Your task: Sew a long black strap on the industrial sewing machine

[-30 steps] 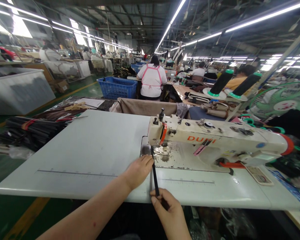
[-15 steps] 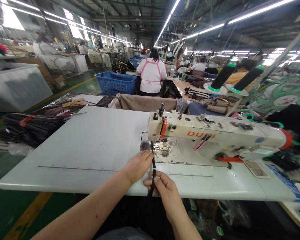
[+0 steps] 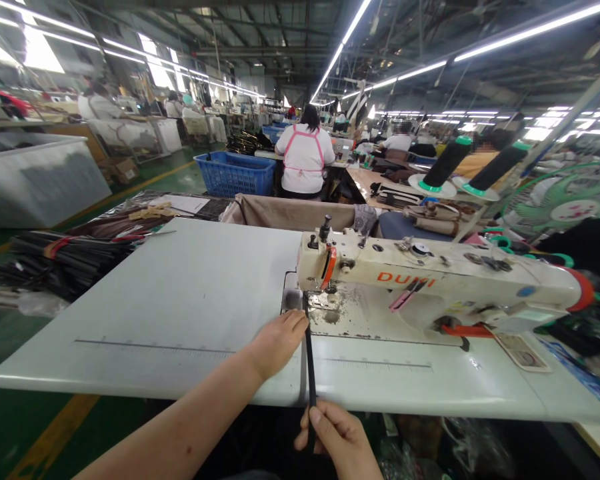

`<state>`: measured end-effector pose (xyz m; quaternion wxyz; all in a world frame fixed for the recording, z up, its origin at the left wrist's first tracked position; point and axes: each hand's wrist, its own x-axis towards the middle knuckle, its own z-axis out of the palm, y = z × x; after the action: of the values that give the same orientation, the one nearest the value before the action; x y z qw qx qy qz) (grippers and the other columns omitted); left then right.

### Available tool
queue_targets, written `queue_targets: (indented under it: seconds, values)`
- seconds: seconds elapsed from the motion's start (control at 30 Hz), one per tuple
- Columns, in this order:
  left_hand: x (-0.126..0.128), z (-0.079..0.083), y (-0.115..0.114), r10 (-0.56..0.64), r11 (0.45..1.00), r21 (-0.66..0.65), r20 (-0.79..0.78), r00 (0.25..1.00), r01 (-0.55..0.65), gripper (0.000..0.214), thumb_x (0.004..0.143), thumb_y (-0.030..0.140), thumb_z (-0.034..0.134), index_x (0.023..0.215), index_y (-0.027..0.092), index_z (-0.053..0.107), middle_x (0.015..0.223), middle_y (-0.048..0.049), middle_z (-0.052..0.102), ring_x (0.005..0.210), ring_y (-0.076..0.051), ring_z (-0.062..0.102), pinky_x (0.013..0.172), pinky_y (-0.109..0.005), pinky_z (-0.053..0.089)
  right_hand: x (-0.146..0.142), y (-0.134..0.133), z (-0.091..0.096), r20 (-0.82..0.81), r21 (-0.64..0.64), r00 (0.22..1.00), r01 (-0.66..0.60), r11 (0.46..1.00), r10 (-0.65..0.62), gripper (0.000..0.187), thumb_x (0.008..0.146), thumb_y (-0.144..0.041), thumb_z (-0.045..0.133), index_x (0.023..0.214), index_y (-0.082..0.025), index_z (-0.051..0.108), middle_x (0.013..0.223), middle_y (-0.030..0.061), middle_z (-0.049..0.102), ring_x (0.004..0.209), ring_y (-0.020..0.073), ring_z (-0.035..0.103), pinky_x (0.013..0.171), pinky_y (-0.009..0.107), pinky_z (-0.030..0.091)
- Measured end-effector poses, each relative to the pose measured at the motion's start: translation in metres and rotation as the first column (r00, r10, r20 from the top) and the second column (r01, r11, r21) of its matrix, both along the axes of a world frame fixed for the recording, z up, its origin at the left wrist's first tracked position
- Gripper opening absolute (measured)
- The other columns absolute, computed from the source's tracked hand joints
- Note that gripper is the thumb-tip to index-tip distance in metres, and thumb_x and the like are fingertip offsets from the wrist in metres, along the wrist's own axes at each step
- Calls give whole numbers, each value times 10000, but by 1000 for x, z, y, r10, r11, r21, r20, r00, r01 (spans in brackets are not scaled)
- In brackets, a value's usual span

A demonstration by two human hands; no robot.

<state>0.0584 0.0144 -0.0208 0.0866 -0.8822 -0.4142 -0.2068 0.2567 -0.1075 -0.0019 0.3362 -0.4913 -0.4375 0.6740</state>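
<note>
A narrow black strap (image 3: 310, 360) runs from under the needle of a white sewing machine (image 3: 430, 280) back over the table's front edge. My left hand (image 3: 277, 343) rests on the white table (image 3: 180, 300) just left of the needle, its fingertips pressed against the strap. My right hand (image 3: 337, 440) is below the table's front edge, fingers pinched on the strap's near end and holding it taut.
A bundle of black straps (image 3: 65, 260) lies on a bench to the left. Two black thread cones (image 3: 447, 163) and a green fan (image 3: 565, 200) stand at the right. A person in a pink apron (image 3: 305, 157) sits ahead beside a blue basket (image 3: 235, 175).
My right hand has slid back along the strap from the table's edge to below it, drawing the strap straight. My left hand has stayed by the needle.
</note>
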Motion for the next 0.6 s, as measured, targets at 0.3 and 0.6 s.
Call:
queue_targets:
  seconds: [0.3, 0.6]
  values:
    - [4, 6, 0, 39, 998, 53, 5, 999, -39, 186, 1023, 116, 502, 1152, 144, 634, 1275, -129, 688, 1197, -253, 676, 1132, -403, 535, 3, -2, -5, -8, 42, 1000, -5, 999, 5, 587, 785, -779, 718, 709, -198, 753, 618, 51, 753, 577, 168, 585, 613, 285, 407]
    - [4, 4, -1, 22, 994, 104, 33, 999, -26, 230, 1019, 75, 467, 1180, 115, 627, 1204, -128, 719, 1156, -242, 696, 1134, -401, 542, 7, 0, -8, 6, 112, 994, -106, 988, 106, 576, 849, -744, 673, 693, -200, 780, 653, 60, 751, 597, 169, 564, 616, 291, 392]
